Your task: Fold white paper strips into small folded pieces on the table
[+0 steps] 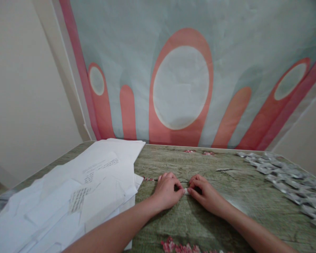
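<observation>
Near the middle of the wood-patterned table, my left hand (169,190) and my right hand (205,193) meet over a small white piece (186,191), perhaps paper. The left thumb and fingers pinch its left end. On its right end, my right thumb and fingers are pinched too. Most of the piece is hidden by the fingertips, and its shape is too small to make out. Both forearms reach in from the bottom of the view.
A large spread of white paper sheets (107,189), some with print, covers the table's left side. Rows of small folded silvery-white pieces (287,175) lie along the right edge. Behind the table (158,161) hangs a grey-green sheet with red shapes (183,35).
</observation>
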The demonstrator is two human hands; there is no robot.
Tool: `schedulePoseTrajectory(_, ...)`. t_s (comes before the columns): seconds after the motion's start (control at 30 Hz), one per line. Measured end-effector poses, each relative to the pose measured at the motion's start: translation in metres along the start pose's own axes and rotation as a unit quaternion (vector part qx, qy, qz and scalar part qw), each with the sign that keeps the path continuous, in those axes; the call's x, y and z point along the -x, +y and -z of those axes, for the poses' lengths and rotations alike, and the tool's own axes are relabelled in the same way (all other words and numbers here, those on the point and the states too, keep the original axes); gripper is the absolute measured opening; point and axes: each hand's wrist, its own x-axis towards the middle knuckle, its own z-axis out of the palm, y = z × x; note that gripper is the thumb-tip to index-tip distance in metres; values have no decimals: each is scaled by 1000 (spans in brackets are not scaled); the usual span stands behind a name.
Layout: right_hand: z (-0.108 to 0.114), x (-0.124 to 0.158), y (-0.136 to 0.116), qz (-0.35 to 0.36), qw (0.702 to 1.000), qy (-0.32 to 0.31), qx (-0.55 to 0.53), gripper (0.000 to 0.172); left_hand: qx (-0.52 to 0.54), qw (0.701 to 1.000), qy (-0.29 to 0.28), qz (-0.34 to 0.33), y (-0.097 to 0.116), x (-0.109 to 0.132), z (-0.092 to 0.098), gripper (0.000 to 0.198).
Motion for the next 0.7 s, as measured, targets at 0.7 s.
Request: schedulePoseTrajectory(0.7, -7, -3, 4, -26, 998, 27, 59, 9, -8, 1000, 22, 15, -5, -2, -8, 14)
